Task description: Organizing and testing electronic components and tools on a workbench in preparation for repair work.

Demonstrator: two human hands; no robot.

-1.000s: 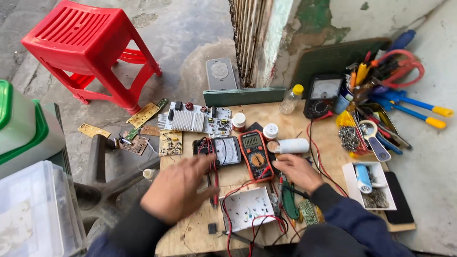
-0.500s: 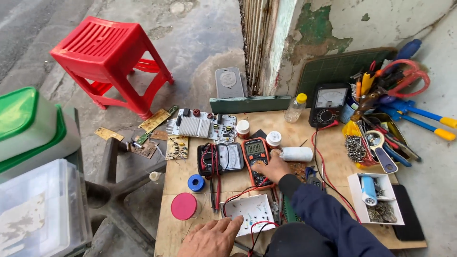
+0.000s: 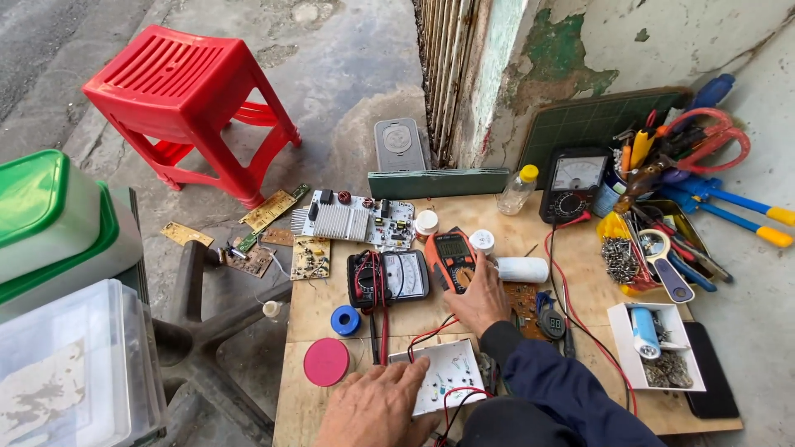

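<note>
Your right hand (image 3: 483,300) rests on the orange digital multimeter (image 3: 450,258) near the middle of the wooden table (image 3: 331,306). The fingers are curled over its lower part, on the dial, so they touch it, but I cannot tell if they grip or only press. Your left hand (image 3: 377,406) lies flat at the near edge of the table, fingers spread open, with the fingertips on the left edge of the small white circuit board (image 3: 447,377). This board is just in front of you, between your two arms, and red wires (image 3: 431,331) run from it toward the meter.

Just left of the orange meter is a black analog meter (image 3: 389,277) (its probes lie across it). In front of that one, a blue tape roll (image 3: 345,319) and a round pink lid (image 3: 326,362) sit apart from your left hand. A white cylinder (image 3: 522,270) lies just beside your right hand, on its far right side. A larger board with a metal heat sink (image 3: 352,219) is at the far side of the table. At the right side there is a tray of tools (image 3: 662,240). A red plastic stool (image 3: 186,103) stands on the ground, well apart.
</note>
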